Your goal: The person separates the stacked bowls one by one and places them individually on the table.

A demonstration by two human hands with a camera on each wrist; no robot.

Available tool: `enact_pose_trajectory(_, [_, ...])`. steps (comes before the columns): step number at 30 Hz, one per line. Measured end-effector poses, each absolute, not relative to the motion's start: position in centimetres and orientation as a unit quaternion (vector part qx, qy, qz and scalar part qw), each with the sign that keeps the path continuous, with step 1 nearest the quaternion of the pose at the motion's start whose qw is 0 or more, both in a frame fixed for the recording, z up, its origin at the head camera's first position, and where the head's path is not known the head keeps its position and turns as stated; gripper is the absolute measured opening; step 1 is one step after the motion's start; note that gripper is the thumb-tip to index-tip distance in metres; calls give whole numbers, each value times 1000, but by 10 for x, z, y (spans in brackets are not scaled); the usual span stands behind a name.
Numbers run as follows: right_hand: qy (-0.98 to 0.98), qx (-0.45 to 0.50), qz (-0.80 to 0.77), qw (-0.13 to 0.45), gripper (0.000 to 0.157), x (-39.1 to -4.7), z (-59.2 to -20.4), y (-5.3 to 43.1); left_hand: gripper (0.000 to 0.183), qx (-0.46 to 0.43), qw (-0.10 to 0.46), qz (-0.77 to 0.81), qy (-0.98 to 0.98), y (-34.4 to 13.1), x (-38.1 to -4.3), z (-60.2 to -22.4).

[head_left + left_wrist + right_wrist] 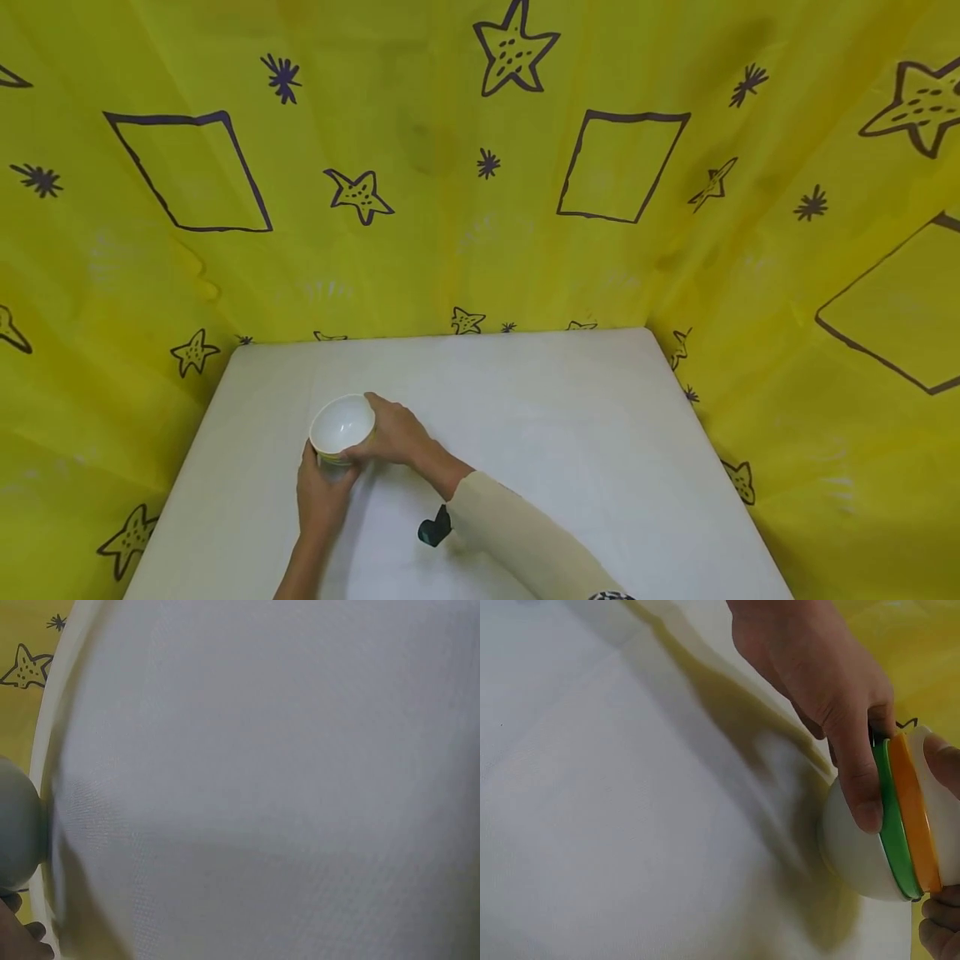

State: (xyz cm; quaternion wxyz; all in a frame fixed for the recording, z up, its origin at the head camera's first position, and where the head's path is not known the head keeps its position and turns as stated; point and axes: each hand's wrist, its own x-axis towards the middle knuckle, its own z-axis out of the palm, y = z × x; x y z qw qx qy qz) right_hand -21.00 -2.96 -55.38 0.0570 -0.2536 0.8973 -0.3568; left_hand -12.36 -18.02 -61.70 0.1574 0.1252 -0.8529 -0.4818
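Note:
A stack of white bowls is held between both hands at the left of the table, its mouth facing up toward the head camera. The right wrist view shows a green rim and an orange rim lying together, with the white body of the lower bowl beside them. My left hand grips the stack from its near side, thumb laid by the green rim. From the right, my right hand holds the upper part near the mouth. Only a pale curve of a bowl enters the left wrist view, with fingertips under it.
White cloth covers the table, and shadows of the hands and bowls fall on it. Yellow sheeting with drawn stars and rectangles surrounds its back and sides. A small dark object shows beside the right sleeve.

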Motion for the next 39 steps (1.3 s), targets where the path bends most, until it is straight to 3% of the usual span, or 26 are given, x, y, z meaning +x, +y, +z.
enact_pose_trajectory(39, [856, -209, -474, -7, 89, -206, -531, 2, 96, 137, 134, -482, -855, -180, -127, -617])
